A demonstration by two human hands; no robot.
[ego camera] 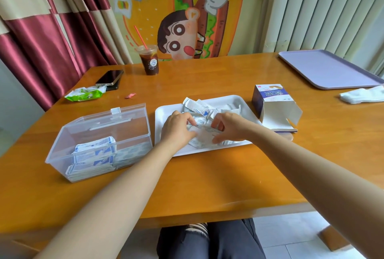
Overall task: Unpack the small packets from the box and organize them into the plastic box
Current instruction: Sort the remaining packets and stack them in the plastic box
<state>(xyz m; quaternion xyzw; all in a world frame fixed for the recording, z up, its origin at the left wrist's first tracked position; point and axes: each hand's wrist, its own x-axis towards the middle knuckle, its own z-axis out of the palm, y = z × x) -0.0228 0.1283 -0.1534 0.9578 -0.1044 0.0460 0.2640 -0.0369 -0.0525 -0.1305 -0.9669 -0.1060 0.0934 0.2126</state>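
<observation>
Both hands are huddled together over the white tray (164,111), left hand (176,128) and right hand (228,127) curled on what looks like a small bunch of packets (204,135), with the open plastic box (104,128) lying off to their left, nearer the left hand.

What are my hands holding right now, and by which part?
A small bunch of packets on the white tray: the left hand pinches the bunch's left end, the right hand curls round its right end.
</observation>
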